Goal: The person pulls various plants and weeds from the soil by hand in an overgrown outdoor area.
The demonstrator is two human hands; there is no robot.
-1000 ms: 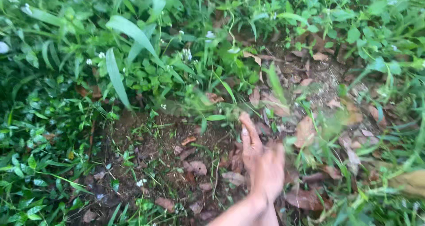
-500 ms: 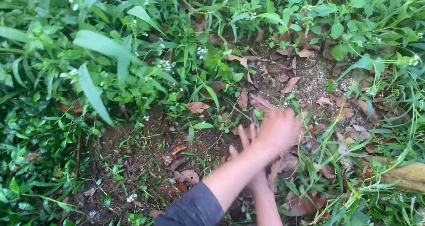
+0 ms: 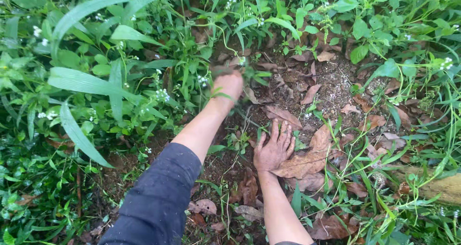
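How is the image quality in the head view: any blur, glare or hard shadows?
Head view: soft, even daylight, no glare or hard shadows; the left hand among the weeds is smeared by motion blur; the right hand on the dry leaves is fairly sharp.

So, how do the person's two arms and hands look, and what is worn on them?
Both hands are bare, no gloves, rings or watch visible. The left hand has a dark blue sleeve pushed up the arm. The right hand is smeared with soil, its forearm bare.

No packages, labels, signs or screens were in view; only weeds, dry leaves and soil showed
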